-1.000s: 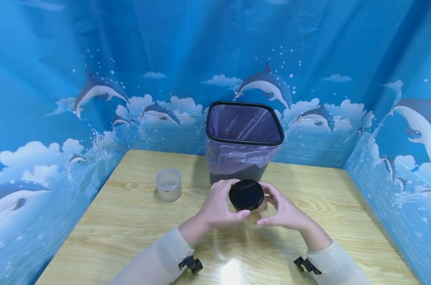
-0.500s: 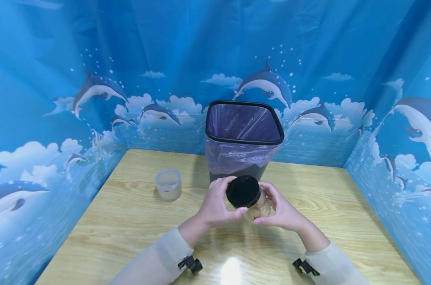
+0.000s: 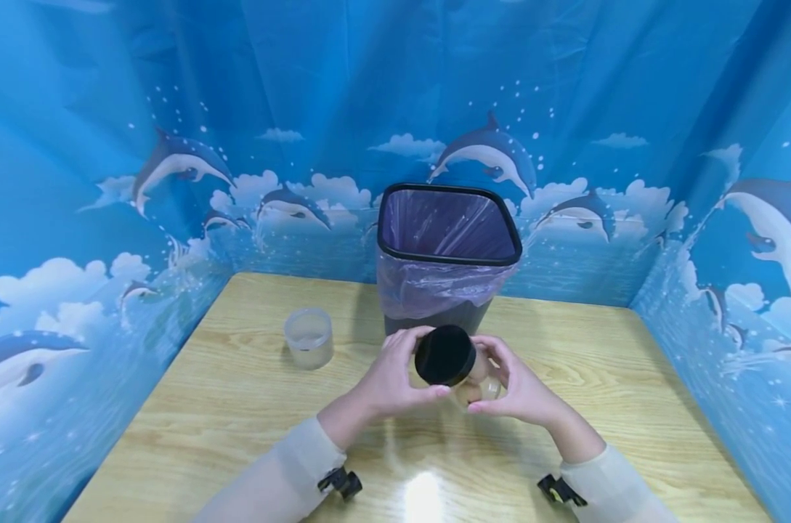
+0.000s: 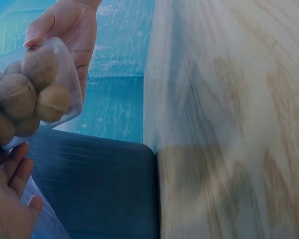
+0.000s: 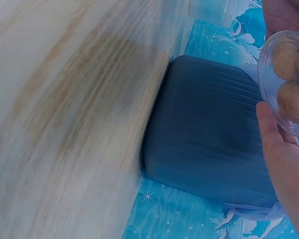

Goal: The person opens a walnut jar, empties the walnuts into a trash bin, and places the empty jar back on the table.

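Observation:
A clear jar [image 3: 492,388] with a black lid [image 3: 444,354] is held above the table, tilted with its lid to the left. Several walnuts [image 4: 17,94] show through its wall in the left wrist view. My left hand [image 3: 388,378] grips the lid end between thumb and fingers. Round the base end, my right hand [image 3: 524,391] curls its thumb and fingers. From the right wrist view, the jar's round bottom shows walnuts [image 5: 293,99] pressed near it.
Just behind the hands stands a dark bin [image 3: 437,316] with a black rim and a purple liner [image 3: 434,283]. A frosted, clear round container [image 3: 309,340] sits on the wooden table [image 3: 238,407] to the left. Blue dolphin curtains [image 3: 343,109] enclose the table's back and sides.
The jar has tipped over from nearly upright, its lid swinging left and its base right. Both hands have kept hold of it and moved only slightly.

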`<state>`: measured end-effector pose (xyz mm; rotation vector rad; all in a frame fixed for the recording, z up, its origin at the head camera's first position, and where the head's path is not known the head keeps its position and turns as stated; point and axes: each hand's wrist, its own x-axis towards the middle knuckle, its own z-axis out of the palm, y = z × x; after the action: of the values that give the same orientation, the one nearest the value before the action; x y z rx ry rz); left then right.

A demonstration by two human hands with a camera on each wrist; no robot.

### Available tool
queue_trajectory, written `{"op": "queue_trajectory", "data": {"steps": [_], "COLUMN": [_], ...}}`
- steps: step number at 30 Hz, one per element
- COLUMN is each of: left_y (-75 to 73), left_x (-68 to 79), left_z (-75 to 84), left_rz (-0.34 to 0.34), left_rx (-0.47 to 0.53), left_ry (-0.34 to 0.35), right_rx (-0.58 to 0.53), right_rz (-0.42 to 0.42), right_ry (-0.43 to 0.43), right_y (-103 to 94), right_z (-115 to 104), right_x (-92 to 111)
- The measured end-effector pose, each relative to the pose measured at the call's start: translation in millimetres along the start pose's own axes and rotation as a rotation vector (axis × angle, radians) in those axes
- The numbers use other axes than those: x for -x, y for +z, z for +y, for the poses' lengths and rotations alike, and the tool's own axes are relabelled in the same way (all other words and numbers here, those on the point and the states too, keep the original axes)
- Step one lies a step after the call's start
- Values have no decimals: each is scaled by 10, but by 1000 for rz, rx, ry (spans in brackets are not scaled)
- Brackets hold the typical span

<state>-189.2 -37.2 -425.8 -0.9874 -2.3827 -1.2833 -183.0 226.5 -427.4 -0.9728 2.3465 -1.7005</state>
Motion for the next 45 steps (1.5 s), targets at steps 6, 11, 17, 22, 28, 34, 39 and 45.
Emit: {"op": "queue_trajectory", "data": {"steps": [6,11,17,22,28,34,39,45], "left_y": [-89,-159,-231,-283,-323,-327,-319,-319], "left_x": [-24,-61,-84,-99,-129,-137,-145,-136], "left_z": [-2,1,17,38,70,65,60,114], "left_rz": [-69,-95,-158,-263,-361,-337,-303,-260], "left_rx": [-55,-133,-198,-237,-290,-316,-346,-375], "left_ry": [19,85,130,102,76,93,94,70], "right_rx": [-7,-3,21,42,67,86,87,91], "right_rz": [-11,-17,-30,-53,-65,-69,-52,-5], "right_ry": [-19,-13,-25,-30,-11,-5,-25,-51], "right_y": [-6,-4,14,29,38,47,62,83], "right_z": [42,60,73,98,113,94,86,92], "right_x": [-5,-6,3,12,24,17,6,2]}}
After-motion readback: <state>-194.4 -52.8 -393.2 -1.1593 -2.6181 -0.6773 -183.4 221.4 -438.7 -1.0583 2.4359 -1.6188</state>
